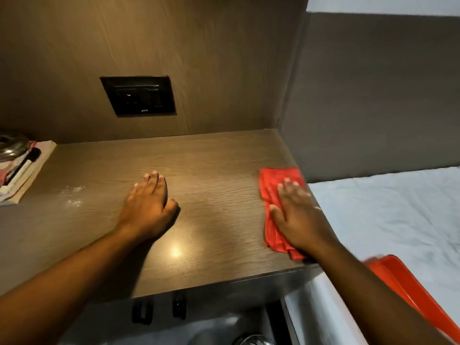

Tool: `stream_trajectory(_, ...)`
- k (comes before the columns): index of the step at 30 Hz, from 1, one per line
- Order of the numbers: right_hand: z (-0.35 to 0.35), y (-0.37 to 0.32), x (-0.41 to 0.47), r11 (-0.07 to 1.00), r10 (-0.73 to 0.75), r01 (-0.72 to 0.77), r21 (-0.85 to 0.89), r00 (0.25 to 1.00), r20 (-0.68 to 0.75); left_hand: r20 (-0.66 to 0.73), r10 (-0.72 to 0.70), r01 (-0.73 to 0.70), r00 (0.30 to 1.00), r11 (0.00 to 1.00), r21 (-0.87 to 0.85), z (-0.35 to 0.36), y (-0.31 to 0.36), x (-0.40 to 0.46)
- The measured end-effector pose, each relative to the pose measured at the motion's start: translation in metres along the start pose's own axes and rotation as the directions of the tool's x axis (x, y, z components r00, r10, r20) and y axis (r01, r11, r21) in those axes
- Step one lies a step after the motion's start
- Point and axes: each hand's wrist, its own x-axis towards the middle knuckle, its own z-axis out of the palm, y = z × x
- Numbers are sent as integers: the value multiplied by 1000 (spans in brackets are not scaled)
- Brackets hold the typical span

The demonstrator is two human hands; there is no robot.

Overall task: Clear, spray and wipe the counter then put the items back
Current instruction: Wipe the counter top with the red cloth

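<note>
Right hand (296, 215) lies flat on the red cloth (275, 210), fingers (290, 188) straight and spread, pressing the cloth down at the right edge of the desk (211, 195); hand is motion-blurred. Left hand (149, 202) rests palm-down mid-desk, fingers (154, 180) straight and close together, thumb tucked in, holding nothing. Cloth is bunched, partly hidden under the right palm, its near corner close to the desk's front edge. White specks or droplets (73, 195) sit on the desk left of the left hand, well apart from the cloth. Far left, cut off by the frame: a folded towel or mat (37, 168) carrying a dark-capped pen-like item (23, 168) and a shiny metal lid or bowl (11, 146), hard to identify. Black wall socket (138, 95) on the wood panel behind the desk. Right of the desk, a white-sheeted bed (388, 207); an orange tray (408, 292) at lower right, partly hidden by the right forearm. Below the desk's front edge, a metallic surface with two dark clips (159, 307), unclear.
</note>
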Motion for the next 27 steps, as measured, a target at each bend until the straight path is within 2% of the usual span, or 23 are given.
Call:
stream_trajectory(3,10,-26,-13,939,343,-343,11,935,-89,8,-10,10,1000,1000,-4,-1,2,1)
stream_trajectory(5,23,-75,-15,917,400,-394,67,910,-112,11,-14,14,1000,1000,-9,-1,2,1)
stream_trajectory(6,29,-99,-16,937,345,-336,93,933,-106,13,-12,12,1000,1000,-10,-1,2,1)
stream_trajectory(8,36,-130,-18,996,60,-55,75,997,-54,19,-2,2,1000,1000,-7,-1,-1,1)
stream_trajectory(10,28,-120,-19,967,-254,253,16,966,40,32,17,-17,999,1000,3,-1,-4,1)
stream_trajectory(11,22,-101,-16,937,-348,349,-5,935,64,35,29,-29,999,1000,9,0,-6,1)
stream_trajectory(12,16,-78,-12,926,-376,378,-12,923,86,39,38,-38,999,999,13,0,-7,1)
stream_trajectory(13,10,-55,-8,941,-334,337,-14,937,99,42,46,-46,998,999,16,1,-9,1)
stream_trajectory(14,4,-34,-6,972,-233,235,-15,969,88,42,52,-53,998,999,13,2,-11,2)
stream_trajectory(16,-1,-17,-7,999,41,-41,3,999,15,33,53,-53,998,999,5,4,-12,2)
stream_trajectory(19,12,-53,-2,930,368,-366,43,925,-94,12,50,-50,999,999,-8,5,-10,3)
stream_trajectory(21,20,-93,9,867,496,-485,118,863,-95,6,43,-43,999,999,-15,6,-10,3)
stream_trajectory(23,28,-124,24,893,441,-433,126,896,-53,0,36,-36,999,999,-26,8,-10,3)
stream_trajectory(25,31,-145,36,964,260,-258,67,965,-21,-4,41,-42,999,998,-36,9,-11,4)
stream_trajectory(27,29,-147,42,991,125,-126,44,992,24,-1,48,-48,999,998,-43,9,-10,4)
